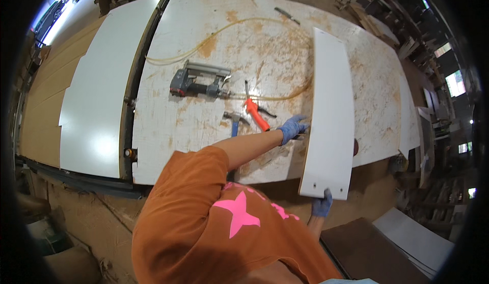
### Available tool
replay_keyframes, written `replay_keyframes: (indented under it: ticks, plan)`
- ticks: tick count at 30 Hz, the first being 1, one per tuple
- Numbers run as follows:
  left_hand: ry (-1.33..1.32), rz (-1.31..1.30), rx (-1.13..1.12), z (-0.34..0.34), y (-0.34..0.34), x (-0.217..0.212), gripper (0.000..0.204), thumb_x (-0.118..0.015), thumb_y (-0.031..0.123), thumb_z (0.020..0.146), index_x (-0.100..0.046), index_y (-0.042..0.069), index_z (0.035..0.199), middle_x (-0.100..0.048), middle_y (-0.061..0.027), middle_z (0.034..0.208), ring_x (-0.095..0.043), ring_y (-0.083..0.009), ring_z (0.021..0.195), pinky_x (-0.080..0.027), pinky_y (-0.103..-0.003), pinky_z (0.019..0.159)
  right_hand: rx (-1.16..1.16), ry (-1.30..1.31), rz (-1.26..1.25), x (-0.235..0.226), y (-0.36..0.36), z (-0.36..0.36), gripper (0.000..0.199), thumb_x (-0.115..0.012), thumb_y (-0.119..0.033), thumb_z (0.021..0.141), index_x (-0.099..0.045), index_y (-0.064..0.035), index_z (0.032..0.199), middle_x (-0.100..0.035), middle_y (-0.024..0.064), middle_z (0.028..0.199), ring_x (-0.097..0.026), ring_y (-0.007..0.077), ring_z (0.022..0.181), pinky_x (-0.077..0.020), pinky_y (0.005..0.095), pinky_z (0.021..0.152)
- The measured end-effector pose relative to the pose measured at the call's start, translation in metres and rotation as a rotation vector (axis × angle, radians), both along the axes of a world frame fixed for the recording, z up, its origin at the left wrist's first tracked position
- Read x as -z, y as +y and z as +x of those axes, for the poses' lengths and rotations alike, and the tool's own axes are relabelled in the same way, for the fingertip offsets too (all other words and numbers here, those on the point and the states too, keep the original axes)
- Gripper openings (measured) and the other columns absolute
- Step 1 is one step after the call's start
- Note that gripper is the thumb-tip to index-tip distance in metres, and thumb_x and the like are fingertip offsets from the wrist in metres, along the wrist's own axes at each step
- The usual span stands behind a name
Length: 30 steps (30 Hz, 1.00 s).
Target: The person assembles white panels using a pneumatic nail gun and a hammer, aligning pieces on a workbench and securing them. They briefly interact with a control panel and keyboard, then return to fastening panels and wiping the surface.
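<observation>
A long white board (pixel 332 111) extends away from me on the right of the workbench, its near end past the front edge. Two small dark holes show near that end. My right hand (pixel 321 205), in a blue glove, grips the near end with the thumb on top; its other fingers are hidden underneath. My left hand (pixel 293 129), also gloved, is closed at the board's left long edge, its fingertips partly out of sight. Left of it lie a red air blow gun (pixel 255 115), a hammer (pixel 235 123) with a blue handle, and a grey pneumatic nail gun (pixel 198 83).
A yellowish air hose (pixel 224 29) loops over the dusty white workbench (pixel 173 131). A dark-handled tool (pixel 287 15) lies at the far side. White sheets (pixel 102 106) cover a surface to the left, beyond a dark rail (pixel 138 85). Brown and white panels (pixel 377 248) lie low at the right.
</observation>
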State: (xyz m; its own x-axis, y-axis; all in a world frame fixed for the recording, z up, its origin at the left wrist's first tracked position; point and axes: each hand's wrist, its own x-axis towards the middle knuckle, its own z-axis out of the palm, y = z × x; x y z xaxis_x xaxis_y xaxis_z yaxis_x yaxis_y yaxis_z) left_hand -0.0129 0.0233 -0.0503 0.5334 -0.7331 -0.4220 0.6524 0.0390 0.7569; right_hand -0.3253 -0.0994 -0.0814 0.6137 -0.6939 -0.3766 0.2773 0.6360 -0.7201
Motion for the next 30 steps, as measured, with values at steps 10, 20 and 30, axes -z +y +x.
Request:
replay_keyframes:
  ticks: [10, 20, 30]
  plan:
    - [-0.248, 0.278, -0.473, -0.033, 0.276, -0.012, 0.041, -0.061, 0.029, 0.091, -0.052, 0.009, 0.126, -0.062, -0.0019, 0.111, -0.058, -0.0109, 0.092, -0.050, -0.028, 0.078, -1.072, 0.341, -0.662, -0.023, 0.105, 0.223, 0.043, -0.062, -0.029, 0.090, -0.056, -0.0031, 0.124, -0.065, 0.0103, 0.111, -0.064, 0.0213, 0.095, -0.0504, 0.0323, 0.086]
    - [-0.318, 0.736, -1.257, -0.180, 0.463, 0.024, 0.035, -0.061, 0.021, 0.091, -0.055, 0.008, 0.122, -0.062, -0.0041, 0.115, -0.057, -0.0120, 0.098, -0.048, -0.029, 0.083, -1.055, 0.199, -2.244, 0.014, 0.313, 0.504, 0.082, -0.072, -0.032, 0.069, -0.037, -0.0112, 0.141, -0.045, 0.0183, 0.137, -0.049, 0.0357, 0.122, -0.0423, 0.0435, 0.100]
    - [-0.316, 1.137, -1.523, -0.195, 0.664, 0.049, 0.049, -0.066, 0.019, 0.089, -0.048, 0.006, 0.132, -0.056, -0.0104, 0.128, -0.055, -0.0211, 0.107, -0.045, -0.033, 0.094, -1.045, 0.451, -2.320, 0.003, 0.371, 0.517, 0.067, -0.068, -0.021, 0.068, -0.050, -0.0096, 0.131, -0.047, 0.0165, 0.136, -0.055, 0.0341, 0.115, -0.0456, 0.0401, 0.096]
